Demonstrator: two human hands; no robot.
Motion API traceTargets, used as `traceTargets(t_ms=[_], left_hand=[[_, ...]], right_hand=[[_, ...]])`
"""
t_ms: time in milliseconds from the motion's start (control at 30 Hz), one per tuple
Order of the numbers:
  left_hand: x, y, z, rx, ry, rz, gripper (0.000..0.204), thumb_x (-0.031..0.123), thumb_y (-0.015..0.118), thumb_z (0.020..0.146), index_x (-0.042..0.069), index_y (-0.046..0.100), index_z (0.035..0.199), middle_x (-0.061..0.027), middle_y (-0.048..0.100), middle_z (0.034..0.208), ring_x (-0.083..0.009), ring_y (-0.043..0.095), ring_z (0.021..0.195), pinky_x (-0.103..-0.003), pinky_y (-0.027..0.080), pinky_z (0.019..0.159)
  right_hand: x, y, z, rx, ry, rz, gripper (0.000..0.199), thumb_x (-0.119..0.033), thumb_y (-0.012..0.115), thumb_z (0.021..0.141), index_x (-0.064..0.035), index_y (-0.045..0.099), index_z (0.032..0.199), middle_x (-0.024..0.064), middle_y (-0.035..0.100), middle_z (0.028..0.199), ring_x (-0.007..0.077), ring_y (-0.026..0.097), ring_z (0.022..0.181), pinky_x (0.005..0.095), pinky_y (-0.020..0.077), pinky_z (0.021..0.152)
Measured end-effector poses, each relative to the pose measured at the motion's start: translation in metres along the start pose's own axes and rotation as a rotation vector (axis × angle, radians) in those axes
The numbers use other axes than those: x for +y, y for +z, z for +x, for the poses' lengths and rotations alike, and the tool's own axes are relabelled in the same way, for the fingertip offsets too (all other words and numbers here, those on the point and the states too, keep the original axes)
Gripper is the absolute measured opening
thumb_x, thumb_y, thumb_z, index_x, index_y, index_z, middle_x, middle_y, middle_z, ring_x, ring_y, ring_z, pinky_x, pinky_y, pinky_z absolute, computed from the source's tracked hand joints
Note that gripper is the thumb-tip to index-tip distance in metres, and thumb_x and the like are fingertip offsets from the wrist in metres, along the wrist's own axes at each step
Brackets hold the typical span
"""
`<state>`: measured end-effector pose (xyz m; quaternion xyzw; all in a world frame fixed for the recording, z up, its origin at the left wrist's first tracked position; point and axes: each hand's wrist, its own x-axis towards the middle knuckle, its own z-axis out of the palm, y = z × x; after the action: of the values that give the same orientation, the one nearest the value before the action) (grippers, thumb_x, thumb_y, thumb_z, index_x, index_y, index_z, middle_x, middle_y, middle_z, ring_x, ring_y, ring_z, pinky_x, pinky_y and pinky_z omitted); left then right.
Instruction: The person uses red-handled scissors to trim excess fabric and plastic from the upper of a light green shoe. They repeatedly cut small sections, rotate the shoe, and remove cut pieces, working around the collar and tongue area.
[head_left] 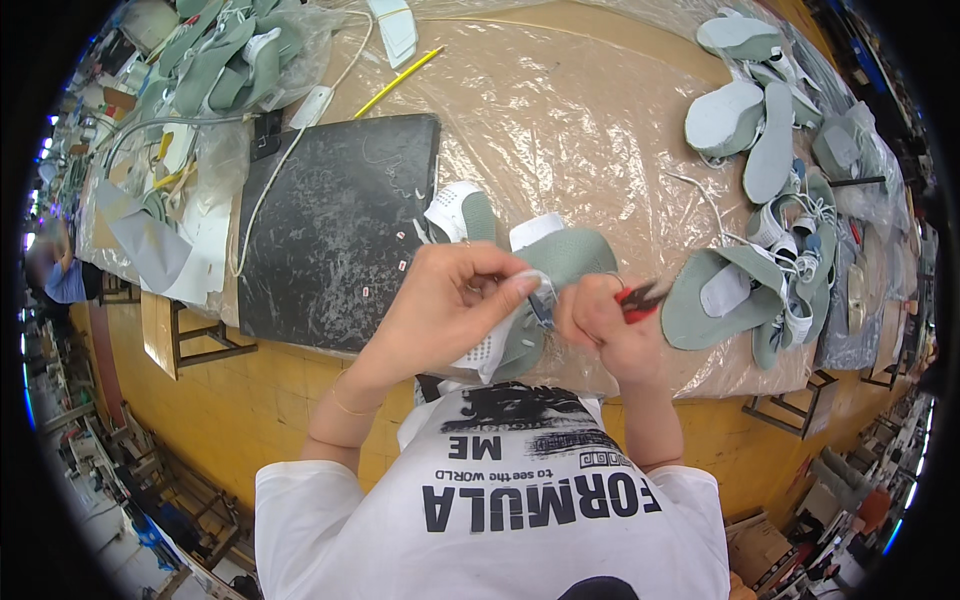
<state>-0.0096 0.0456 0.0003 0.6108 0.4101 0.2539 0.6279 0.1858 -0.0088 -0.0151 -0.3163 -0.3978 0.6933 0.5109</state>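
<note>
My left hand is closed, pinching a thin white lace or strip between thumb and fingertips. The strip belongs with a grey-green and white shoe piece lying under both hands at the table's near edge. My right hand is closed around a red-handled tool with dark metal jaws, like pliers or snips, pointing right. Its fingertips are close to the strip; whether they touch it is hidden. A white perforated shoe upper lies just beyond my left hand.
A scuffed black board covers the table's left part. Shoe parts pile up at the far left; grey-green insoles and laced shoes lie at right. A yellow pencil and white cord rest on plastic-covered cardboard.
</note>
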Motion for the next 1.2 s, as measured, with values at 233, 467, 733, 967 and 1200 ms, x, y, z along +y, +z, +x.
traceTargets(t_ms=[233, 467, 733, 967, 1200], left_hand=[[0.006, -0.014, -0.006, 0.216, 0.003, -0.179, 0.019, 0.011, 0.064, 0.088, -0.007, 0.066, 0.09, -0.0054, 0.066, 0.075, -0.0039, 0.058, 0.067, -0.018, 0.047, 0.057], [0.014, -0.014, 0.002, 0.101, 0.013, -0.399, 0.018, 0.012, 0.062, 0.09, -0.006, 0.062, 0.094, -0.0056, 0.064, 0.082, -0.0036, 0.057, 0.07, -0.017, 0.046, 0.059], [0.015, 0.001, 0.002, 0.142, 0.086, -0.421, 0.015, 0.011, 0.06, 0.092, -0.003, 0.059, 0.095, -0.0017, 0.059, 0.083, -0.0004, 0.052, 0.068, -0.015, 0.042, 0.055], [0.022, 0.008, -0.003, 0.126, 0.068, -0.378, 0.013, 0.01, 0.061, 0.091, -0.003, 0.06, 0.093, -0.0013, 0.061, 0.081, -0.0006, 0.053, 0.065, -0.015, 0.043, 0.055], [0.017, 0.014, -0.004, 0.087, 0.041, -0.414, 0.017, 0.013, 0.058, 0.093, -0.003, 0.06, 0.095, 0.0, 0.061, 0.078, 0.0008, 0.051, 0.068, -0.014, 0.04, 0.057]], right_hand=[[-0.023, -0.025, 0.008, 0.732, -0.349, -1.036, 0.023, -0.008, 0.063, 0.087, 0.0001, 0.049, 0.071, 0.001, 0.049, 0.065, 0.0099, 0.043, 0.058, 0.0242, 0.0348, 0.052], [-0.005, -0.017, 0.014, 0.776, -0.423, -1.225, 0.013, -0.012, 0.071, 0.081, -0.0019, 0.063, 0.082, 0.003, 0.053, 0.063, 0.0138, 0.047, 0.053, 0.0249, 0.0357, 0.05], [-0.008, 0.02, -0.018, 0.453, -0.3, -0.811, 0.012, -0.005, 0.073, 0.077, -0.003, 0.065, 0.085, 0.0021, 0.056, 0.069, 0.0054, 0.045, 0.054, 0.0202, 0.0327, 0.046], [-0.012, 0.044, -0.007, 0.295, -0.484, -1.001, 0.024, -0.007, 0.081, 0.066, -0.006, 0.067, 0.085, 0.0047, 0.053, 0.076, 0.0125, 0.051, 0.055, 0.0249, 0.0404, 0.047], [-0.006, 0.04, -0.001, 0.225, -0.473, -1.03, 0.02, -0.004, 0.078, 0.069, -0.0049, 0.065, 0.084, 0.0048, 0.052, 0.078, 0.0131, 0.053, 0.06, 0.025, 0.0411, 0.049]])
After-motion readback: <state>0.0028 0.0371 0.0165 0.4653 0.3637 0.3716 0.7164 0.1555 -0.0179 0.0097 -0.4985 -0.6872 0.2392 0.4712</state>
